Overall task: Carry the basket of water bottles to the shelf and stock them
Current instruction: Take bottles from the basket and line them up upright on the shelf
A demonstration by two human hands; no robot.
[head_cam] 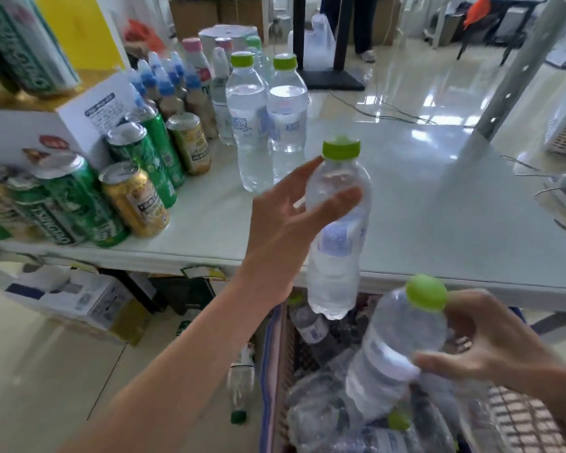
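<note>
My left hand (285, 220) grips a clear water bottle (335, 253) with a green cap, held upright over the front edge of the pale shelf (438, 223). My right hand (500, 348) holds a second green-capped bottle (392, 351), tilted, just above the dark mesh basket (275, 361) at the bottom. Several more bottles lie in the basket. Two green-capped water bottles (268, 122) stand upright on the shelf, behind my left hand.
Green and gold drink cans (134, 197) and blue-capped bottles (164, 83) crowd the shelf's left side beside a white carton (43, 132). A metal upright (510, 70) rises at the right. Cartons (79, 302) sit under the shelf. A bottle (241, 384) lies on the floor by the basket.
</note>
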